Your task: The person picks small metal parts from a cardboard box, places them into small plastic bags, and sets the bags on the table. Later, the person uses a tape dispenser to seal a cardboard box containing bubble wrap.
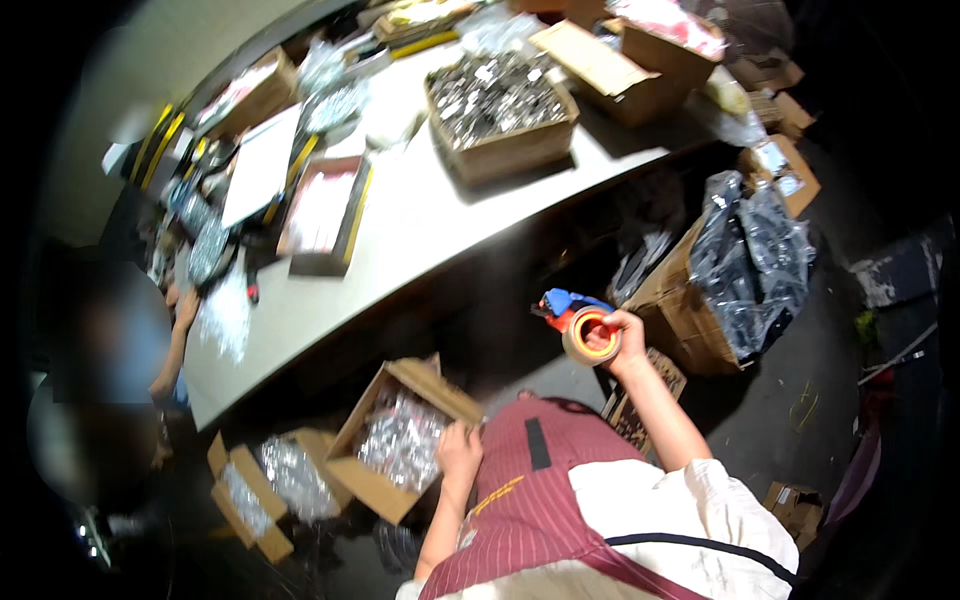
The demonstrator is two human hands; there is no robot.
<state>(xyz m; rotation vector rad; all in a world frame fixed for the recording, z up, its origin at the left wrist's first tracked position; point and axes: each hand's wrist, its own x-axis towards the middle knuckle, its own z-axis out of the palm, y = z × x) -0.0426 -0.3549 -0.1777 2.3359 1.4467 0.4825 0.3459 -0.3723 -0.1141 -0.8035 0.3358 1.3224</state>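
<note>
My right hand (626, 340) is wrapped round a tape dispenser (562, 303) with blue and orange-red parts. A roll of tape (579, 343) sits on it, and the dispenser is held up in the air, away from the boxes. My left hand (459, 451) grips the right side of an open cardboard box (360, 470), close to my apron. Inside that box lie many small clear plastic packets (402, 437). One flap (436, 388) stands up at its far side. The fingertips of my left hand are partly hidden.
A white table (400, 235) carries a box of shiny metallic pieces (510, 150) and a shallow box (318, 225). More open boxes (248, 500) stand at lower left. A carton with grey plastic bags (690, 320) is at right. Another person's hand (183, 305) rests at the table's left end.
</note>
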